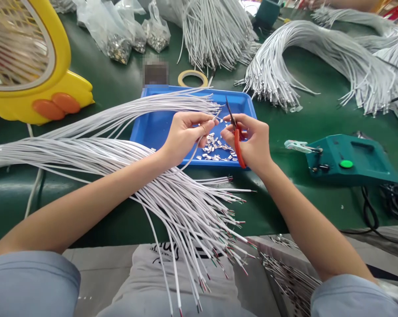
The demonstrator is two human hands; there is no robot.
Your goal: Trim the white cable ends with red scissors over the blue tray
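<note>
My left hand (pixel 189 134) pinches a white cable (pixel 196 152) near its end, over a blue tray (pixel 152 132). Just right of it, my right hand (pixel 252 136) is closed around orange-handled scissors (pixel 239 147), their dark blades pointing up and away. The fingertips of both hands are close together but apart. Small white and silvery scraps (pixel 215 147) lie in the tray below. Under my left forearm spreads a large bundle of white cables (pixel 172 193) with thin coloured wires at the ends. A second cable bundle (pixel 146 103) lies across the tray behind my left hand.
A yellow fan (pixel 67 97) stands at the left. Bags of small metal parts (pixel 119 44), a tape roll (pixel 192 79) and more cable bundles (pixel 219 35) lie at the back. On the right sits a green device (pixel 354 160) with a black cord (pixel 370 215).
</note>
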